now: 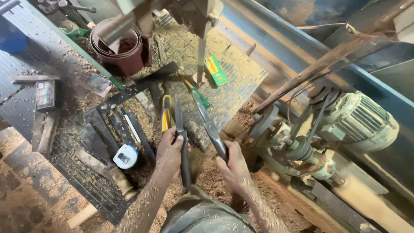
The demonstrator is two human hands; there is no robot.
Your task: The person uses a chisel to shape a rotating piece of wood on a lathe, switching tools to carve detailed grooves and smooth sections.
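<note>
Your left hand [169, 151] was closed around a dark flat blade [183, 142], your right hand [233, 162] around another long tool [206, 118]. With sawdust coating both grips, either could have slipped; the belt-driven motor [358, 123] sat just right of your right grip.

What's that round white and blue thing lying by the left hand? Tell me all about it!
It looks like a tape measure: a rounded white case, plastic by the look of it, with a blue edge and a dark square patch on its upper face. It lies flat on the dark ribbed mat, among sawdust and flat dark metal blades. A turned wooden handle lies just below it. The left hand is near but not touching it; nothing holds it.
</note>
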